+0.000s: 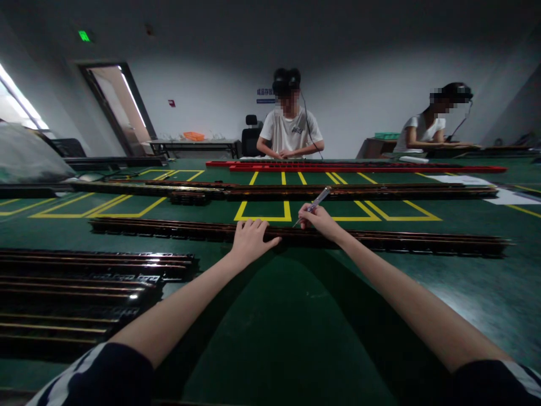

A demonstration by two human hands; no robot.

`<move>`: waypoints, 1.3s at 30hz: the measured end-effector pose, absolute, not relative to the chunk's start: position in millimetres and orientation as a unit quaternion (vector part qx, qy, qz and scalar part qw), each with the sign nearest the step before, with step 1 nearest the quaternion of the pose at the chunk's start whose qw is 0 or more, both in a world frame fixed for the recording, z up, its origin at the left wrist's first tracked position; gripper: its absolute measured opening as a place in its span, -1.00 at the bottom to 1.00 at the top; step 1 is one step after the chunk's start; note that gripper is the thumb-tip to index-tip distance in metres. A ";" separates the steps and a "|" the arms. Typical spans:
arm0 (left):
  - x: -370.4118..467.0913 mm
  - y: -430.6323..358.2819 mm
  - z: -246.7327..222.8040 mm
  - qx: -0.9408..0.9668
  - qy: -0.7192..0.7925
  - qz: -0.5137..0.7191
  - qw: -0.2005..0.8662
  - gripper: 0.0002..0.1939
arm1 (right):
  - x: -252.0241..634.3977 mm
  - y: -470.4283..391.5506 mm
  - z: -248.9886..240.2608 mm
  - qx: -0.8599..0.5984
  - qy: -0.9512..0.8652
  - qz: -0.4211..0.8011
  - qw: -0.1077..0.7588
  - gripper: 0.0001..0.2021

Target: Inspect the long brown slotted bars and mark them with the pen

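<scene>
A long black rail strip (389, 241) with thin copper-coloured lines lies across the green table in front of me. My left hand (250, 241) lies over its middle, fingers spread on top and thumb stretched to the right. Just to the right, my right hand (318, 220) is closed in a pen-like grip around a small screwdriver (322, 195) with a clear, greyish handle. Its thin shaft slants down to the left, the tip at or very near the strip. Whether the tip touches cannot be made out.
More black strips (76, 282) are stacked at the near left. Beyond my hands lie another row of dark strips (359, 193), red strips (367, 168) and white paper (507, 195). Yellow tape lines mark the table. A person (291, 132) faces me; another person (422, 135) works at right.
</scene>
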State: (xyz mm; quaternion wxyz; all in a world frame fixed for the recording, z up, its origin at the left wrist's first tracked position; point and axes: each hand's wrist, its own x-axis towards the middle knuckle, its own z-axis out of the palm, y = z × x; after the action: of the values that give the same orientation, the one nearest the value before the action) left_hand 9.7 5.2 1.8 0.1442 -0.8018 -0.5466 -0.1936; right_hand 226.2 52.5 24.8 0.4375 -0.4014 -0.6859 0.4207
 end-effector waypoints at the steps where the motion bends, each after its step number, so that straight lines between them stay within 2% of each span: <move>1: 9.9 5.3 1.6 -0.801 -0.547 -0.193 0.147 -0.46 | 225.8 51.3 25.6 -0.403 -0.687 0.416 0.438 -0.85; 16: 13.2 0.2 2.2 -0.805 -0.543 -0.197 0.136 -0.53 | 233.4 48.8 22.0 -0.396 -0.715 0.376 0.436 -0.83; 33: 12.9 -0.4 2.7 -0.798 -0.553 -0.192 0.142 -0.60 | 240.9 49.0 28.1 -0.408 -0.693 0.407 0.434 -0.78; 39: 11.8 -0.2 3.5 -0.803 -0.545 -0.203 0.130 -0.62 | 246.0 51.1 27.5 -0.412 -0.683 0.414 0.439 -0.82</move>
State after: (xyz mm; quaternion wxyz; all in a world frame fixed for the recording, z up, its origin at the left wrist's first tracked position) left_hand 11.8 -0.2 3.5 0.1302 -0.8032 -0.5449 -0.2025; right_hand 246.0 51.1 27.5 0.4385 -0.4125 -0.6829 0.4137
